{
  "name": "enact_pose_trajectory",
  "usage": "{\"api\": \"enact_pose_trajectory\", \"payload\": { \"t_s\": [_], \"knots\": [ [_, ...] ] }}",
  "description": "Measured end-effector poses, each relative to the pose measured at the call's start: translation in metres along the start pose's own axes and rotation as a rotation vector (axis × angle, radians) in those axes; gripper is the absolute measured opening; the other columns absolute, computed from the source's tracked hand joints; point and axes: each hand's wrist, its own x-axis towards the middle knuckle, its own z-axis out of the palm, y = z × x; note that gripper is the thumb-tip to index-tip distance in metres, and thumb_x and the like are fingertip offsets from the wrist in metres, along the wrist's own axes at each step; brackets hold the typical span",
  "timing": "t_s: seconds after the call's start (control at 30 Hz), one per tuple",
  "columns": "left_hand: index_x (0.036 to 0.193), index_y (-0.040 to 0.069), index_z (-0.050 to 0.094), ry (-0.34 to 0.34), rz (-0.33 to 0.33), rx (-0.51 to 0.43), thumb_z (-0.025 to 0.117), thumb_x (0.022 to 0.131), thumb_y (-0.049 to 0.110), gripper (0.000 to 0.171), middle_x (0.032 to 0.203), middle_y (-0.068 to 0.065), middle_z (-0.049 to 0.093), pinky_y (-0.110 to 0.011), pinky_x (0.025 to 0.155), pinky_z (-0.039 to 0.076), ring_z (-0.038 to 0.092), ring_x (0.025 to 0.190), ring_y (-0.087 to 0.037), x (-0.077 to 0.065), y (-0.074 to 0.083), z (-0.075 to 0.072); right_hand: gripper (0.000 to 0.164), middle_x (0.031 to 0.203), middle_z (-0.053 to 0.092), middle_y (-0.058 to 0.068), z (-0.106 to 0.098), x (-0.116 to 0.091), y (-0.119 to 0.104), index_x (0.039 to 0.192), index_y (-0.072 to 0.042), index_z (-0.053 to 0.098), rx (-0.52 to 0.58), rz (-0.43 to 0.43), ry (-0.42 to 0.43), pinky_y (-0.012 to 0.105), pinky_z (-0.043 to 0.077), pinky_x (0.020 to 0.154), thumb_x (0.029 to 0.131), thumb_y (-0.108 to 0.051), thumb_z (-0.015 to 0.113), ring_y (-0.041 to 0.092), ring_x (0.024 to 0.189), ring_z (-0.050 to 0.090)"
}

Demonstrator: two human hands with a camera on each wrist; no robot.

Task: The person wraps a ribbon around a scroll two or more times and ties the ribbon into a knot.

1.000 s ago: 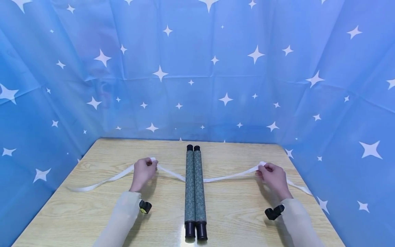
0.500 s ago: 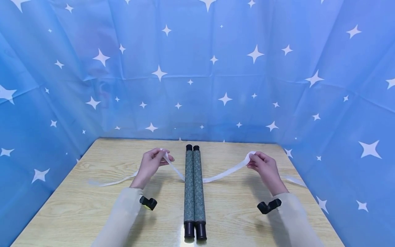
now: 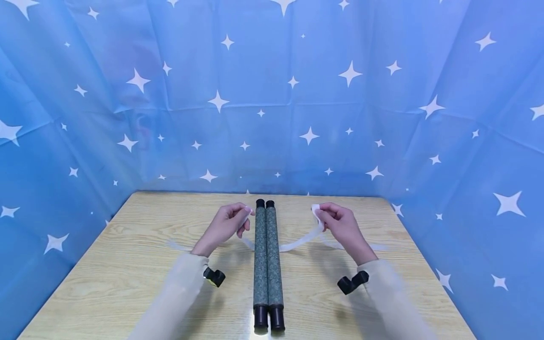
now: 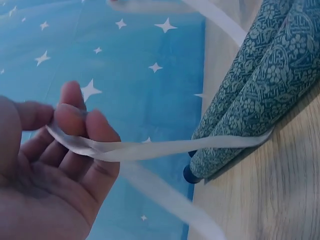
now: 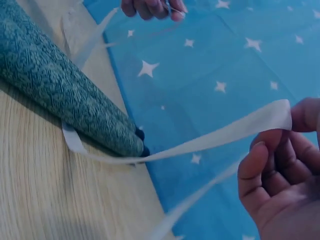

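Two green patterned scroll rolls (image 3: pixel 267 259) with dark end knobs lie side by side, lengthwise, in the middle of the table. A white ribbon (image 3: pixel 299 242) passes beneath them and rises on both sides. My left hand (image 3: pixel 225 226) pinches the ribbon between thumb and fingers, just left of the rolls' far end. On the other side my right hand (image 3: pixel 342 227) pinches the ribbon's other length, which sags from there down to the rolls. In the right wrist view the ribbon (image 5: pixel 225 132) folds over the pinching fingers, and a loose tail (image 5: pixel 195 200) trails below.
The wooden table (image 3: pixel 106 283) meets a blue star-patterned curtain (image 3: pixel 272 94) at its back edge, and the curtain wraps both sides. Small black cameras (image 3: pixel 214 277) are worn on the wrists.
Both hands have come inward toward the scroll rolls and lifted a little, each carrying its length of ribbon. The ribbon's loose tails slid inward over the table. The rolls stayed put.
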Motion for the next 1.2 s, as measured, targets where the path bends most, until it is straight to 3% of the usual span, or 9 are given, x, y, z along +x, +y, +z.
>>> {"api": "enact_pose_trajectory", "payload": {
  "t_s": [0.17,0.3,0.57,0.67,0.73,0.87,1.07,1.2],
  "knots": [
    [0.108,0.01,0.072,-0.133,0.031,0.061,0.048,0.11,0.028,0.029,0.075,-0.02,0.063,-0.03,0.048,0.043,0.047,0.05,-0.025,0.003,0.004,0.01,0.03,0.099,0.07,0.015,0.015,0.0,-0.007,0.121,-0.008,0.07,-0.077,-0.089,-0.09,0.028,0.052,0.069,0.103,-0.031,0.063,0.019,0.078,0.058],
    [0.109,0.013,0.072,-0.21,0.036,0.095,0.048,0.11,0.028,0.028,0.079,-0.028,0.061,-0.038,0.048,0.043,0.044,0.053,-0.04,0.006,0.005,0.016,0.028,0.099,0.071,0.013,0.026,-0.001,-0.012,0.122,-0.009,0.071,-0.096,-0.155,-0.171,0.033,0.052,0.069,0.104,-0.029,0.062,0.02,0.08,0.06],
    [0.108,0.015,0.073,-0.285,0.019,0.114,0.049,0.11,0.03,0.028,0.074,-0.013,0.062,-0.027,0.047,0.04,0.043,0.051,-0.015,0.008,0.006,0.027,0.027,0.096,0.072,0.011,0.048,-0.003,-0.022,0.123,-0.013,0.071,-0.101,-0.199,-0.263,0.035,0.055,0.068,0.104,-0.029,0.063,0.022,0.079,0.065],
    [0.108,0.014,0.072,-0.321,0.032,0.094,0.048,0.111,0.029,0.028,0.076,-0.015,0.061,-0.026,0.047,0.038,0.042,0.051,-0.017,0.008,0.006,0.031,0.025,0.087,0.068,0.013,0.056,-0.004,-0.024,0.123,-0.018,0.071,-0.112,-0.199,-0.285,0.031,0.05,0.064,0.103,-0.031,0.064,0.021,0.07,0.059],
    [0.108,0.012,0.071,-0.341,0.035,0.069,0.047,0.111,0.028,0.029,0.078,-0.02,0.061,-0.027,0.048,0.038,0.041,0.052,-0.027,0.007,0.006,0.033,0.025,0.08,0.064,0.012,0.06,-0.004,-0.024,0.124,-0.02,0.071,-0.129,-0.211,-0.303,0.029,0.046,0.062,0.103,-0.033,0.064,0.019,0.063,0.052],
    [0.106,0.009,0.07,-0.343,0.029,0.021,0.045,0.111,0.031,0.034,0.085,-0.028,0.062,-0.033,0.052,0.04,0.04,0.058,-0.04,0.006,0.004,0.036,0.027,0.076,0.061,0.006,0.065,-0.006,-0.021,0.126,-0.024,0.07,-0.17,-0.24,-0.327,0.028,0.042,0.059,0.103,-0.037,0.064,0.016,0.058,0.046],
    [0.097,0.005,0.07,-0.302,-0.007,0.048,0.053,0.106,0.047,0.046,0.085,-0.026,0.064,-0.03,0.053,0.041,0.046,0.053,-0.015,0.006,0.002,0.041,0.032,0.076,0.063,0.0,0.068,-0.006,-0.02,0.133,-0.024,0.066,-0.219,-0.259,-0.359,0.026,0.043,0.058,0.103,-0.036,0.063,0.012,0.057,0.047],
    [0.091,0.001,0.068,-0.278,0.007,0.083,0.056,0.106,0.042,0.045,0.08,-0.022,0.064,-0.025,0.049,0.039,0.045,0.051,-0.011,0.005,0.002,0.043,0.036,0.075,0.065,-0.002,0.068,-0.005,-0.021,0.137,-0.022,0.063,-0.25,-0.268,-0.394,0.027,0.045,0.06,0.103,-0.032,0.064,0.011,0.057,0.048]
  ]
}}
